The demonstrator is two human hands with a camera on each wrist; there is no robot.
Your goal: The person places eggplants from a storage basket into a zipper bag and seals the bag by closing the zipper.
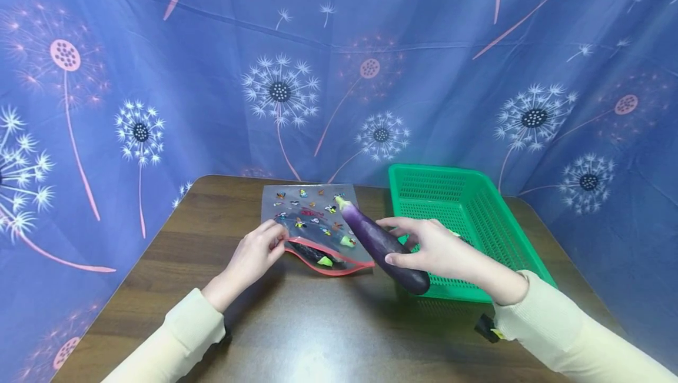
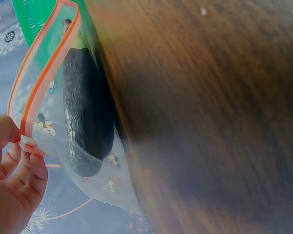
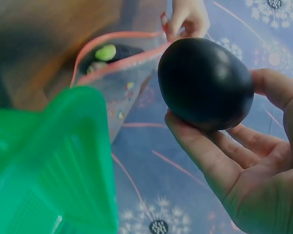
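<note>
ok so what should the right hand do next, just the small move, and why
Probably ease the right hand toward the bag and line the held eggplant up with its mouth: the left hand pinches the edge, the mouth gapes open, and another eggplant already lies inside.

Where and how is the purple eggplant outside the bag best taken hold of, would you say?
I'd take the eggplant round its thick, rounded body, coming from the right, where the right hand holds it. It slants, with its slim stem end pointing away and to the left, so that approach should leave the stem end free.
</note>
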